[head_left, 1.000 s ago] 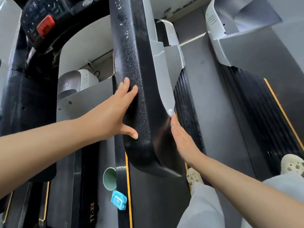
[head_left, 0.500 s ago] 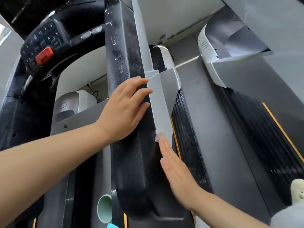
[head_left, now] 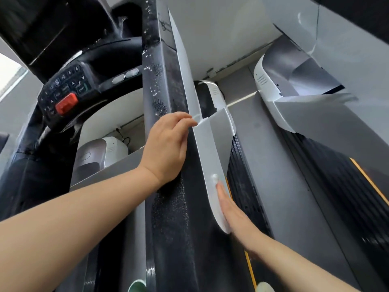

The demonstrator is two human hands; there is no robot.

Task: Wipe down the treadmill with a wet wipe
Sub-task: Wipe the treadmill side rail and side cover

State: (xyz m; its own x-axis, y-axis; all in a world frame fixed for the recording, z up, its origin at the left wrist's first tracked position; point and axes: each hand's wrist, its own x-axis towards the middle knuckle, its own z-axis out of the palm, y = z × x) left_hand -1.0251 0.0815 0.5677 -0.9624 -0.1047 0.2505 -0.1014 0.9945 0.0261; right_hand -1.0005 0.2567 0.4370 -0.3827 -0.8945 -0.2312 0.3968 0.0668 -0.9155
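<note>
On the tall black upright of the treadmill (head_left: pixel 170 207), the left hand (head_left: pixel 166 148) is resting with its palm against the speckled black face, its fingers loosely curled over the edge where the grey side panel (head_left: pixel 207 148) begins, gripping nothing that can be made out. Just beside it, on the far side of that grey panel, the right hand (head_left: pixel 233 209) is lying flat with fingers straight and close together, pressing a small white wad of wet wipe (head_left: pixel 214 177) against the panel under its fingertips; only a bit of the wipe is showing past them. The upright is standing between the two hands and is hiding the right palm's near edge. To the left, the black console (head_left: pixel 67 89) is showing a red stop button (head_left: pixel 66 103) and a keypad. To the right, a ribbed black belt (head_left: pixel 242 175) is running beside the panel, with a second treadmill (head_left: pixel 315 144) well apart beyond a grey floor strip. A green cup rim (head_left: pixel 136 286) is peeking in at the bottom edge
</note>
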